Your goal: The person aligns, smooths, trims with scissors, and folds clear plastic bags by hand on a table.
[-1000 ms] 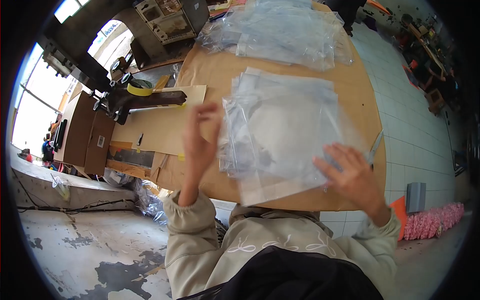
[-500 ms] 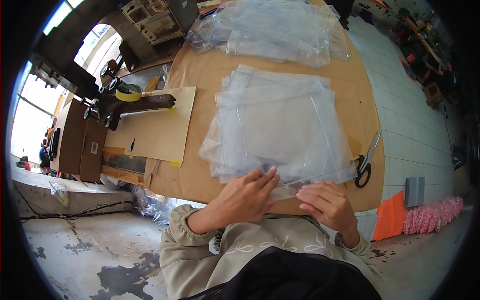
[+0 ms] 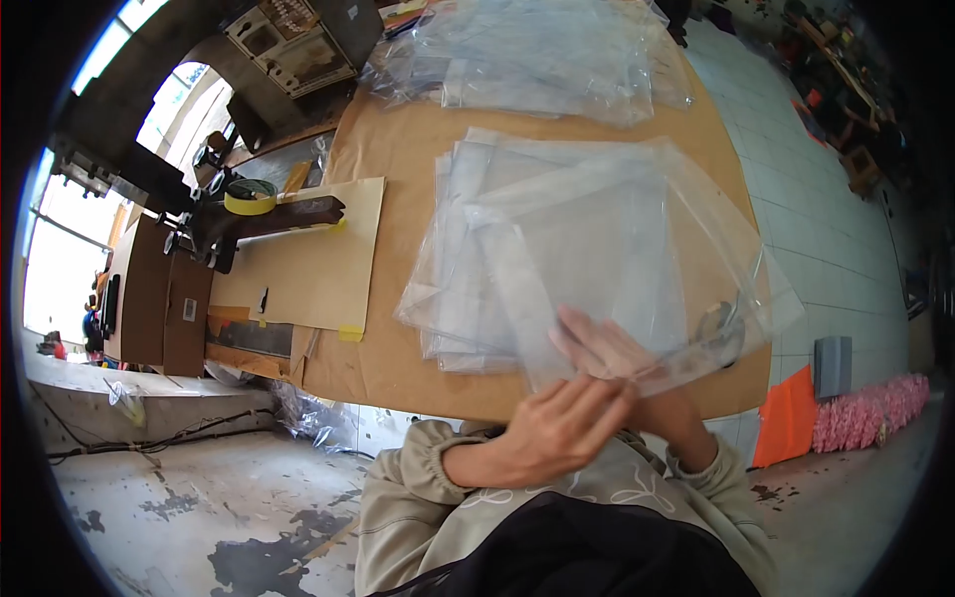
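A clear plastic bag lies askew over a stack of similar clear bags, its right corner reaching past the table's edge. My left hand pinches the near edge of the top bag. Behind that bag's clear film is my right hand, fingers stretched out and pointing to the upper left; whether it is inside the bag or underneath it, I cannot tell. Scissors show blurred through the film on the right.
More clear plastic is heaped at the table's far end. On the left a dark machine arm carries a yellow tape roll above a tan board. A cardboard box stands beyond. An orange sheet is at lower right.
The top bag has turned and shifted right, now covering the scissors. My right hand has moved left and behind the film; my left hand has moved right and closer to my body.
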`<state>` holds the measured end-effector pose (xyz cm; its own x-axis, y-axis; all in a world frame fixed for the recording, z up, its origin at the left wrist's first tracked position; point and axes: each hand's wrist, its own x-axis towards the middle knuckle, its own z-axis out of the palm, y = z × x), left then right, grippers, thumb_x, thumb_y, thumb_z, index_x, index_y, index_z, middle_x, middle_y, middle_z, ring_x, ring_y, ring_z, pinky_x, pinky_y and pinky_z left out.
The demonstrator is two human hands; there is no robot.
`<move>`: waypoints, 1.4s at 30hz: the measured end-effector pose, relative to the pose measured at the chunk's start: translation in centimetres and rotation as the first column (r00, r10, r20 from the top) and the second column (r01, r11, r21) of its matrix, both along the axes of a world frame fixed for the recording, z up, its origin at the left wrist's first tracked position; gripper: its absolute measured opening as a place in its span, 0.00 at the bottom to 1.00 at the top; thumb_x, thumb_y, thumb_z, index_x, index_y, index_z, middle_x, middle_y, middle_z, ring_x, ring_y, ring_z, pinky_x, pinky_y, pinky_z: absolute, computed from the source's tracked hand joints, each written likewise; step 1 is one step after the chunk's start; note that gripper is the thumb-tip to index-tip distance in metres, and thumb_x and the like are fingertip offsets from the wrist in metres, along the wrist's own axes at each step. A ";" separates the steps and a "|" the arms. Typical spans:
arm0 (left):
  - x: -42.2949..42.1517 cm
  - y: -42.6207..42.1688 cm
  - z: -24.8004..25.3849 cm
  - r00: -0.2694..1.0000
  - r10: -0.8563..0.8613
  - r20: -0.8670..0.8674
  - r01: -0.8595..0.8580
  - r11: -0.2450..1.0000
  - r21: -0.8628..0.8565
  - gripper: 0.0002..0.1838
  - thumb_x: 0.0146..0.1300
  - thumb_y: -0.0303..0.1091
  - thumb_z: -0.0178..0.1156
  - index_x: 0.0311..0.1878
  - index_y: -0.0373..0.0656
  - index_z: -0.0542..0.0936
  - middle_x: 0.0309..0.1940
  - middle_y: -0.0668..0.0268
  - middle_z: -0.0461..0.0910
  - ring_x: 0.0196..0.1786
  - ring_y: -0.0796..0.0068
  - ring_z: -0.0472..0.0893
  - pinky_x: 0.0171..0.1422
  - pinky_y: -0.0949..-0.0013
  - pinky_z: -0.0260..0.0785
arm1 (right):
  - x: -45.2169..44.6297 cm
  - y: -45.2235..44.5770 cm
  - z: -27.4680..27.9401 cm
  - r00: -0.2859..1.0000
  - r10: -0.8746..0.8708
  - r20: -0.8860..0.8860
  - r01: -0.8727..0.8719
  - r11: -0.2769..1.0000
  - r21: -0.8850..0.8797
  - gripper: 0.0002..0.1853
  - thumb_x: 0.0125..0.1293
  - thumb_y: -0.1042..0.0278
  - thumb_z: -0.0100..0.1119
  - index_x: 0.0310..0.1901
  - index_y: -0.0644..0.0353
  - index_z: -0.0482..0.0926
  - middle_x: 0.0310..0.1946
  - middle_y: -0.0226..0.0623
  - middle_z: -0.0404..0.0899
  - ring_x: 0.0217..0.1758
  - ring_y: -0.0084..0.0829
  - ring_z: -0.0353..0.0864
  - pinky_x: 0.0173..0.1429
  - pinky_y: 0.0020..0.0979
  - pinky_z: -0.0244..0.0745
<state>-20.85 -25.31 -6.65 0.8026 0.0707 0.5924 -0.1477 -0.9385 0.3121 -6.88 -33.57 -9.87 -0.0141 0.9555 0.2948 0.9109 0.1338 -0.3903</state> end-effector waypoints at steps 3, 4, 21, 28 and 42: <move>1.4 -1.6 -0.6 0.998 0.021 0.059 -0.029 0.990 0.138 0.23 0.45 0.30 0.59 0.49 0.36 0.79 0.38 0.66 0.77 0.33 0.76 0.76 0.31 0.74 0.64 | 2.1 2.8 -1.9 0.998 -0.043 -0.044 0.036 0.988 -0.149 0.31 0.62 0.64 0.52 0.68 0.58 0.60 0.64 0.53 0.62 0.61 0.46 0.70 0.56 0.48 0.71; 1.9 -1.8 -0.6 0.996 0.033 0.081 -0.047 0.982 0.181 0.24 0.45 0.30 0.58 0.49 0.35 0.79 0.38 0.66 0.77 0.33 0.76 0.76 0.32 0.75 0.64 | 2.0 4.0 0.3 0.973 -0.154 -0.170 0.100 0.953 -0.285 0.31 0.62 0.64 0.52 0.68 0.59 0.60 0.64 0.54 0.61 0.61 0.47 0.69 0.55 0.48 0.71; 3.3 -0.7 0.7 0.962 -0.015 0.271 0.012 1.000 0.013 0.17 0.45 0.25 0.61 0.43 0.36 0.82 0.32 0.69 0.80 0.27 0.79 0.72 0.27 0.74 0.59 | 5.8 17.4 -3.6 0.941 -0.335 -0.045 0.338 0.936 0.102 0.21 0.59 0.68 0.54 0.55 0.52 0.67 0.49 0.42 0.70 0.45 0.44 0.77 0.40 0.43 0.77; 1.3 0.8 0.6 0.982 -0.091 0.163 0.089 0.996 0.019 0.14 0.52 0.29 0.65 0.43 0.38 0.81 0.34 0.68 0.80 0.31 0.77 0.74 0.33 0.72 0.62 | 5.6 17.9 -1.8 0.917 -0.398 -0.006 0.393 0.905 0.164 0.31 0.55 0.60 0.63 0.61 0.49 0.64 0.51 0.41 0.71 0.55 0.41 0.73 0.44 0.42 0.78; 7.2 15.7 -3.4 0.987 0.158 0.016 -0.038 0.330 -0.943 0.39 0.67 0.40 0.55 0.72 0.31 0.48 0.68 0.49 0.57 0.71 0.61 0.59 0.72 0.65 0.51 | 6.8 20.2 -3.5 0.694 0.007 -0.720 0.123 0.984 0.128 0.25 0.60 0.74 0.57 0.60 0.56 0.67 0.56 0.36 0.71 0.52 0.29 0.75 0.51 0.29 0.75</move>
<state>-13.65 -9.59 -10.05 0.6983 0.7015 0.1423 -0.1586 -0.0423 0.9864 -0.07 -13.41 -13.32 0.3171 0.8878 0.3337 0.3714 0.2074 -0.9050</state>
